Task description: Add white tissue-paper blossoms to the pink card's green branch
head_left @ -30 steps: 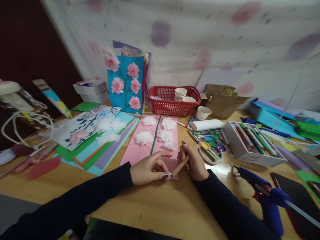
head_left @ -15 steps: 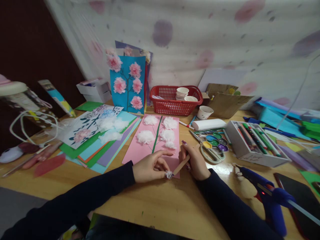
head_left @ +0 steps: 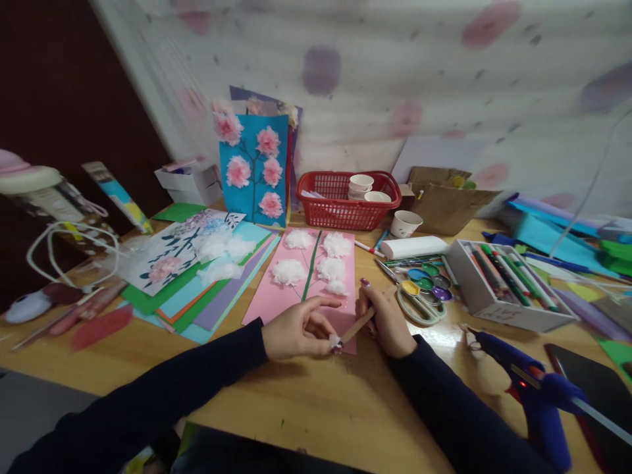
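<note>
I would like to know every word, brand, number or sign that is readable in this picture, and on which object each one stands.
No text can be read with certainty.
White marker box: faint marks like lettering on its front, too blurred.
Lone paper cup: small dark marks, too small to tell letters from pattern.
Narrow blue-and-yellow package: any print is too blurred.

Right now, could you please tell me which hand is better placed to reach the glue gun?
Probably the right hand: the glue gun lies to its right, though it holds a stick. The left hand is farther, pinching white material.
</note>
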`<action>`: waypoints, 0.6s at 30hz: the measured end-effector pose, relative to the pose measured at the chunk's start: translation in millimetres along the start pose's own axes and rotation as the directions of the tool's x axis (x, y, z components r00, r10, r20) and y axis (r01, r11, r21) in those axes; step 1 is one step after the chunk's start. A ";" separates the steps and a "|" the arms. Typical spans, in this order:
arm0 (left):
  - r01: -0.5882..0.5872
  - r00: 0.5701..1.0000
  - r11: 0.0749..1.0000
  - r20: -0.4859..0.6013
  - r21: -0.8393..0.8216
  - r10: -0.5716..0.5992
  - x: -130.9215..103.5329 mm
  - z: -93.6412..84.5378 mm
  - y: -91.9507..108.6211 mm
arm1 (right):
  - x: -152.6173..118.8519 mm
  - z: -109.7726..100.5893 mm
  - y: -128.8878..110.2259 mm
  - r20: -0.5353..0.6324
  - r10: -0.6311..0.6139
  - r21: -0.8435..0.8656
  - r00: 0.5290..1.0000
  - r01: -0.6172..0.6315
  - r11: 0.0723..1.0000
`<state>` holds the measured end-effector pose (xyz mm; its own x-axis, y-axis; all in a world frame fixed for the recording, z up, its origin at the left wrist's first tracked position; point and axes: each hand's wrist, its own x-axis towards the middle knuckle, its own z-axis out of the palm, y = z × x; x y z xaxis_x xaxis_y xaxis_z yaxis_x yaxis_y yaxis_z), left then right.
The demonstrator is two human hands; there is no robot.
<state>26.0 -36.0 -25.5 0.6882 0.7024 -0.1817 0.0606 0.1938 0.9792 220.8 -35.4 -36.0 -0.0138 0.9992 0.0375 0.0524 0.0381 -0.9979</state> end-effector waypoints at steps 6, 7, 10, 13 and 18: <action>-0.005 0.993 1.000 -0.119 -0.021 0.003 4.3 -6.5 5.2 | 1.2 -0.3 -4.8 -0.143 0.031 0.117 0.989 -0.014 0.993; -0.023 0.990 0.999 -0.143 -0.026 0.019 5.0 -9.9 7.4 | 2.0 -1.1 -5.9 -0.193 0.008 0.136 0.981 0.018 0.991; -0.082 0.962 0.997 -0.261 0.005 0.080 7.2 -22.5 14.4 | 4.1 -4.3 -9.8 -0.332 -0.060 0.166 0.941 0.121 0.979; -0.128 0.922 0.987 -0.355 0.097 0.155 10.0 -32.4 20.0 | 4.3 -5.9 -12.4 -0.394 -0.144 0.058 0.908 0.180 0.982; -0.125 0.901 0.931 -0.354 0.341 0.251 19.4 -33.4 25.6 | 2.5 -3.1 -8.1 -0.221 -0.297 -0.205 0.929 0.253 0.945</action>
<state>16.8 5.5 -7.0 0.3794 0.9239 0.0500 0.2170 -0.1414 0.9659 223.4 -33.2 -27.7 0.1919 0.9196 0.3428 0.2512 0.2916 -0.9230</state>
